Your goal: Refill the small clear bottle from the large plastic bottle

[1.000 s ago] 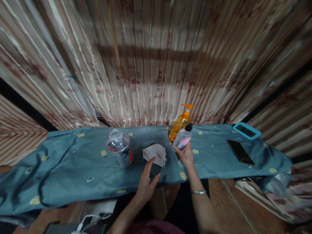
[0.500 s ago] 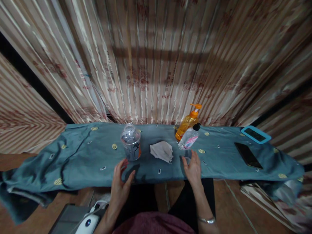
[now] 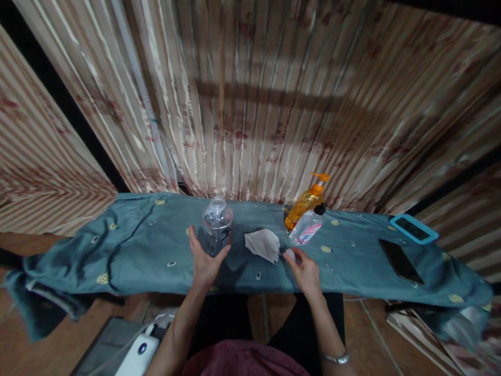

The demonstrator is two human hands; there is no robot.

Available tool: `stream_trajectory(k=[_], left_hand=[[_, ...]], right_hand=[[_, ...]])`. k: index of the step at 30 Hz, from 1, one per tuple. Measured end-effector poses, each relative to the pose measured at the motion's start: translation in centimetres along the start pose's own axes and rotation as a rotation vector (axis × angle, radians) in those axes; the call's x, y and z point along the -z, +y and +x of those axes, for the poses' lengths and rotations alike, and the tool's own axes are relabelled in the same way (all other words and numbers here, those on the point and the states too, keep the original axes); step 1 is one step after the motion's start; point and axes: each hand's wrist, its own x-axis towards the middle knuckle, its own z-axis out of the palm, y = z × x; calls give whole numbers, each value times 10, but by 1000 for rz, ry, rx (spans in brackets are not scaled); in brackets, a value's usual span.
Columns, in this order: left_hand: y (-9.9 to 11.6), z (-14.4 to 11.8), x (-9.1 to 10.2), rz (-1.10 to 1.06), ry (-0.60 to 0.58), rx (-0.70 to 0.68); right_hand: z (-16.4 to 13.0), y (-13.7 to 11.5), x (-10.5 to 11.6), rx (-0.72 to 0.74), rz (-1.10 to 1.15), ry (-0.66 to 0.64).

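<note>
A clear plastic cup (image 3: 217, 230) with a raised, domed top and dark and orange print stands left of the middle of the cloth. My left hand (image 3: 206, 263) curves round its near left side, fingers spread and thumb by the lower part; whether the thumb touches it I cannot tell. My right hand (image 3: 307, 272) pinches a small whitish, see-through piece (image 3: 290, 254) between thumb and fingers, its kind unclear. Between the hands lies a crumpled pale cloth (image 3: 263, 244). Just beyond my right hand is a clear bottle (image 3: 307, 227) with a black cap and pink label.
Behind the clear bottle stands an amber pump bottle (image 3: 304, 207) with an orange pump. A blue-framed device (image 3: 414, 228) and a dark phone (image 3: 401, 260) lie at the right. Green patterned fabric (image 3: 148, 250) covers the narrow table. A white device (image 3: 139, 355) sits below, front left.
My left hand has moved forward to the cup's side. My right hand has shifted left towards the crumpled cloth with the small see-through piece. The view has shifted slightly.
</note>
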Motion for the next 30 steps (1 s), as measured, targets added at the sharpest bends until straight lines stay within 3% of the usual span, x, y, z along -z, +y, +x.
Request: stream_trajectory(k=[4, 7, 11, 15, 24, 30], left_hand=[[23, 36, -3, -19, 36, -106], [32, 57, -8, -59, 11, -104], [34, 63, -20, -66, -76, -65], [36, 48, -30, -2, -106, -208], [39, 18, -44, 91, -188, -419], [42, 4, -49, 141, -232, -499]], right_hand=[[13, -75, 8, 203, 130, -137], [33, -127, 11, 369, 154, -226], [62, -169, 11, 523, 87, -260], [73, -184, 21, 646, 0, -302], [61, -184, 77, 765, -179, -383], [61, -178, 85, 874, -215, -399]])
